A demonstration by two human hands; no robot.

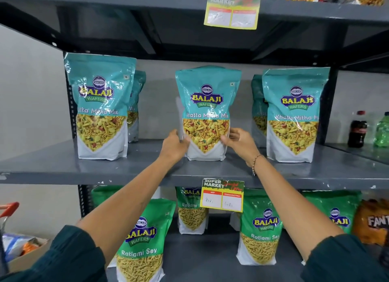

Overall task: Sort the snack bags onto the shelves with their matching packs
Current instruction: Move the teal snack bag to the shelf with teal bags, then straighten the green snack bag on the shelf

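Observation:
A teal Khatta Mitha Mix bag (207, 105) stands upright in the middle of the grey middle shelf (63, 166). My left hand (174, 146) grips its lower left side and my right hand (239, 139) grips its lower right side. Matching teal bags stand on the same shelf: one at the left (100, 105) with another behind it, and one at the right (293, 113) with another behind it.
On the shelf below stand green Ratlami Sev bags (143, 239) and an orange Fanta pack (372, 222). Price tags (222, 195) hang from the shelf edges. Bottles (357, 130) stand on a neighbouring shelf at the right. At the lower left sits a cardboard box (25, 254) holding more snack bags.

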